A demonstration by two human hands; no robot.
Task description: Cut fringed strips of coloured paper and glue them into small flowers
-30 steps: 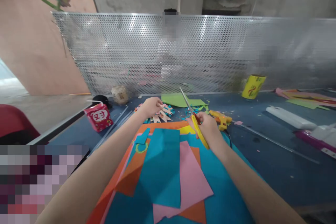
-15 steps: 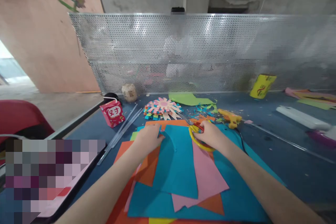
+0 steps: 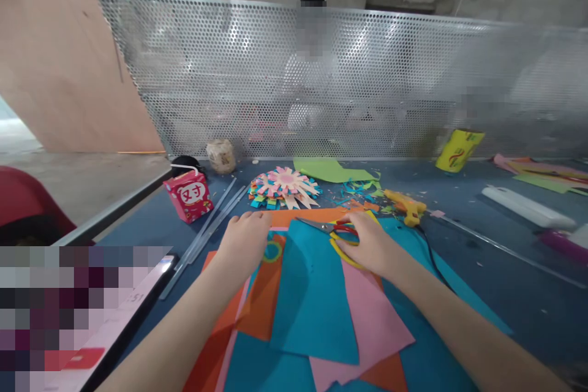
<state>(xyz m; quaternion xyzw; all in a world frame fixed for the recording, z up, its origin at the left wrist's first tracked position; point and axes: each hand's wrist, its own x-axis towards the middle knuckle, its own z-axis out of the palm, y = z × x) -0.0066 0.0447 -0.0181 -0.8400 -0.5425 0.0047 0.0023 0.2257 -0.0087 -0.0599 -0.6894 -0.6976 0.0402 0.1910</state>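
My right hand (image 3: 370,244) is wrapped round the red and yellow handles of a pair of scissors (image 3: 321,226). The blades point left, slightly parted, over the top of a blue craft sheet (image 3: 316,294). To the left, my left hand (image 3: 248,237) is closed with its fingers curled under, and what they hold, if anything, is hidden. Beside it a small greenish ring (image 3: 272,251) lies on an orange piece (image 3: 264,294). A pink sheet (image 3: 374,312) shows from under the blue one. Beyond the hands lies a layered flower-like rosette (image 3: 287,180) of fringed pieces.
A yellow glue gun (image 3: 407,205) with a black cord lies right of the scissors. Clear glue sticks (image 3: 215,223) and a red drink carton (image 3: 189,196) are at left. Blue scraps (image 3: 356,190) lie near a green sheet (image 3: 331,169). A perforated metal screen (image 3: 257,79) stands behind, a person beyond it.
My left hand has moved left, away from the blue sheet's top edge. The scissors have swung so their blades point left across the blue sheet. The view has shifted slightly.
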